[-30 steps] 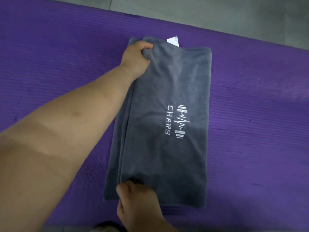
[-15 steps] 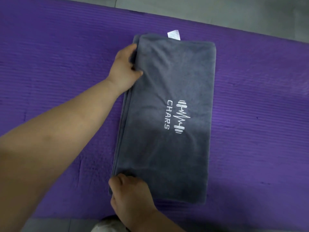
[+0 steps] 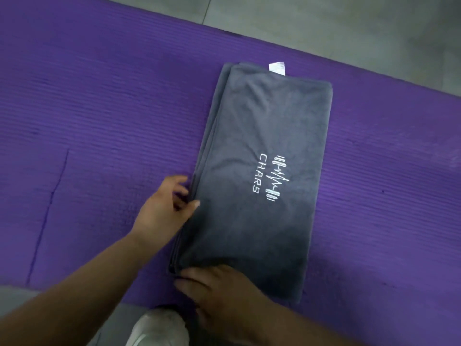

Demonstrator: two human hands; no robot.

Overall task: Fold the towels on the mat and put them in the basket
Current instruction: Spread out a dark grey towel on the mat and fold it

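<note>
Left hand [image 3: 164, 208] now at the middle of the long left edge of the folded grey microfibre towel [image 3: 262, 233], down from the far left corner gripped a second ago. Thumb flat on the top layer, fingertips against the stacked edges; pinching a layer or only nudging it, cannot tell. Right hand [image 3: 224, 293] over the near left corner as before, fingers fairly straight, palm down, pressing rather than grasping.

Meaning for the task, by judgement: lengthwise fold already laid, left side being squared up layer on layer; probably one more fold across before any lifting.

Towel flat as a long narrow rectangle on the purple ribbed foam mat [image 3: 99, 146], long axis running away from the body. White "CHARS" logo [image 3: 269, 177] face up near the middle, white care label [image 3: 277, 68] poking out at the far edge. Both hands touching the towel's left side; right long edge and far right corner free of either hand.

Beyond the mat, grey tiled floor [image 3: 324, 21]. At the bottom, just beside the right hand, a pale shoe [image 3: 157, 328]. No basket in view.
</note>
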